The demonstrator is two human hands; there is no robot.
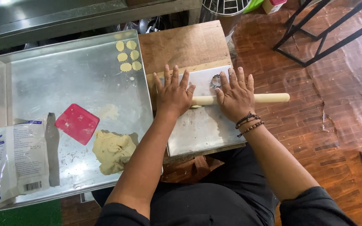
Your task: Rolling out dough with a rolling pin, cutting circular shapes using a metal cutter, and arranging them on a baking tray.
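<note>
Wood, pale and smooth, makes up the rolling pin [269,98], a slim cylinder lying crosswise under both hands on a flat metal sheet [197,134]. The left hand [173,94] and right hand [234,95] press on it flat, fingers spread wide, gripping nothing. A small fluted metal cutter [215,80] sits between them. Left of the left hand, a big shiny tray [42,79] carries lumpy dough [113,150], a red square scraper [77,123] and small cut rounds [128,55]. Beneath lies a worn wooden table [181,44].
</note>
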